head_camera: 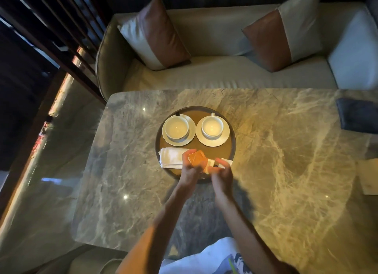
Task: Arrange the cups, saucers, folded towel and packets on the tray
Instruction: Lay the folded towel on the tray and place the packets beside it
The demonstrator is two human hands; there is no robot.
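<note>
So the round tray (216,152) sits about mid-table (286,151) on the marble top, and most of the stuff is already on it. Two white cups at the far side, each on its own saucer: left cup (177,127) on the left saucer (192,128), right cup (212,125) on the right saucer (212,142), with the saucers pretty much touching rim to rim. The folded towel (170,158) lies on the near-left part of the tray, just below the left saucer. Both hands are over the near edge of the tray. The left hand (189,171) is pinching an orange packet (196,158) right beside the towel, and the right hand (222,177) has its fingers curled over some white packets (228,162), though it's a bit blurry there. Behind the table there's a beige sofa (204,75) with two brown-and-cream cushions (155,32).
</note>
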